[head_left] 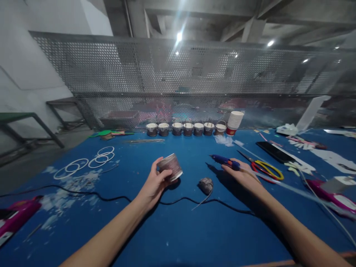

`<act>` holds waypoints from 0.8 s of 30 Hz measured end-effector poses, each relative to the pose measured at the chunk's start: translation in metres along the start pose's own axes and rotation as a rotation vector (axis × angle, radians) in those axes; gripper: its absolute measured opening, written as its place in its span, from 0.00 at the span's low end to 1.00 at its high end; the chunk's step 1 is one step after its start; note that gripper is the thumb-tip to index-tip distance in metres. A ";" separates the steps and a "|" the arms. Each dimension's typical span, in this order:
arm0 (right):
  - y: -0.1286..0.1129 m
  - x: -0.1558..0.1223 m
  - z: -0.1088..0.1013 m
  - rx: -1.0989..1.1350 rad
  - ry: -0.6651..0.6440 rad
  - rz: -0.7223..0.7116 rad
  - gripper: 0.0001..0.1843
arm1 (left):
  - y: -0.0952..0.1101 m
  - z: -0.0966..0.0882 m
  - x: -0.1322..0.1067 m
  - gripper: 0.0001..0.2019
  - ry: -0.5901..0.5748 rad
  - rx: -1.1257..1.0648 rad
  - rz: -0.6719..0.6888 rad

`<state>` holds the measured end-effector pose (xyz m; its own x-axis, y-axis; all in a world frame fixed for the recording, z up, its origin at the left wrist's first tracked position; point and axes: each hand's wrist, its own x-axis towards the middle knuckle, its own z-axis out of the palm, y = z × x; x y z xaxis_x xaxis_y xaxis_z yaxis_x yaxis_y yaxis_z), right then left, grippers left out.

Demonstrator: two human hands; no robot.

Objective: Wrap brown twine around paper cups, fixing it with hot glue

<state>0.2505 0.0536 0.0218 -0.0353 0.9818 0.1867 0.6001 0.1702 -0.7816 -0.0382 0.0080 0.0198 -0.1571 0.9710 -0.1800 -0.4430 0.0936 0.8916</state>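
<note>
My left hand (157,181) is closed around a small cup wrapped in grey-brown cord (171,167), tilted on its side just over the blue table. In my right hand (241,174) is a blue hot glue gun (226,162), its dark nozzle pointing left toward the cup but apart from it. Between the hands, a small ball of grey cord (205,185) lies on the table with a loose end trailing toward me. Whether the glue gun's trigger is pressed I cannot tell.
Several wrapped cups (188,129) line the table's back edge beside stacked paper cups (235,122). Scissors (267,170) and a phone (274,152) lie right. White rings (101,157) lie left. A black cable (105,199) crosses the front. A perforated metal screen (180,74) stands behind.
</note>
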 end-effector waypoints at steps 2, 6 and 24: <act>-0.012 -0.011 0.002 0.077 0.029 -0.014 0.17 | -0.002 0.000 0.001 0.34 0.020 -0.012 -0.008; -0.041 -0.034 0.014 0.104 -0.042 -0.143 0.16 | -0.005 0.002 0.000 0.33 0.045 -0.012 0.017; -0.032 -0.067 0.066 0.033 0.001 -0.752 0.06 | -0.011 0.009 -0.010 0.38 0.103 0.111 0.103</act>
<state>0.1811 -0.0124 -0.0047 -0.4258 0.5998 0.6775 0.3904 0.7973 -0.4604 -0.0244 -0.0005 0.0155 -0.2887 0.9497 -0.1217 -0.3202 0.0241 0.9471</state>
